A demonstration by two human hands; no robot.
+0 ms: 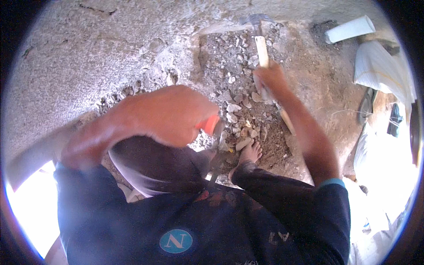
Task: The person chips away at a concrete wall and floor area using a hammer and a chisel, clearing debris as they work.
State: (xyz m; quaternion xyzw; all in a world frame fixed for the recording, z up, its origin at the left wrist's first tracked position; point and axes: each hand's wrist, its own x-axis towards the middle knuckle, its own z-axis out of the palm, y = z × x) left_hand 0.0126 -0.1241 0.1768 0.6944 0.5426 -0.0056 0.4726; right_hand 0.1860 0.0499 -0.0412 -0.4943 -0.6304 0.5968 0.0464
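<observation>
2 hands grip 2 tools: right hand [269, 79] 1 hammer [261, 48], left hand [176, 115] 1 orange-handled chisel [213, 128].

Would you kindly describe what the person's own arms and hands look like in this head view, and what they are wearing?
Both hands are bare, no gloves. The left hand is large and motion-blurred near the camera. The right hand is farther off. Both forearms are uncovered; a short dark navy sleeve with a light blue cuff ends at the right upper arm.

One hammer [261, 44], one chisel [215, 132], two hands (left [176, 115], right [270, 79]), one bare foot [250, 152], one white pipe [350, 29], and rubble stones [234, 108] too many to count.
</observation>
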